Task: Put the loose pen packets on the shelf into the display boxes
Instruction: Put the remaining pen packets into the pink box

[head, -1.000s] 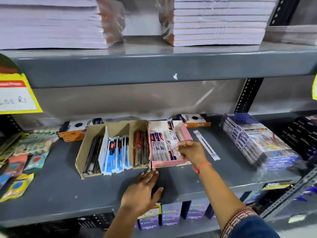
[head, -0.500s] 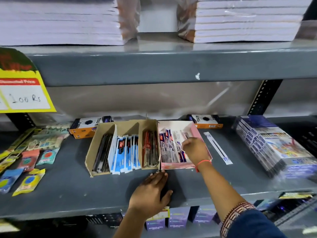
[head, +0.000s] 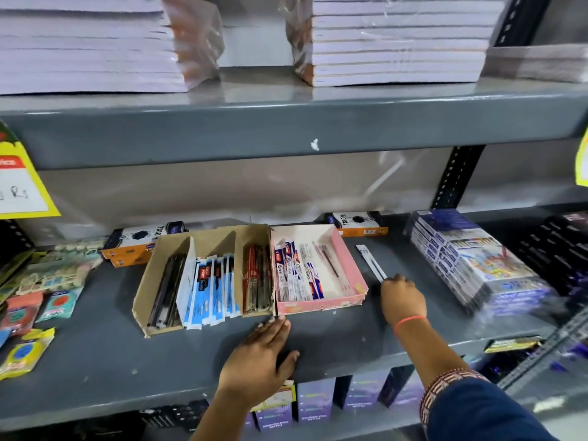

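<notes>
A grey metal shelf (head: 95, 370) carries a brown cardboard display box (head: 203, 275) with three compartments of pen packets, touching a pink display box (head: 318, 268) on its right. One loose pen packet (head: 370, 262) lies just beside the pink box. Two orange-and-black boxes (head: 143, 243) sit at the back. Bright sachets (head: 35, 307) lie at the left end, and a wrapped stack of blue boxes (head: 471, 259) at the right. The left hand (head: 257, 354) rests flat on the front.

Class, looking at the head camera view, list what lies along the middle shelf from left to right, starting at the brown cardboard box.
Brown cardboard divided box → pink cardboard display box → loose white pen packet → plastic-wrapped stack of blue boxes.
</notes>
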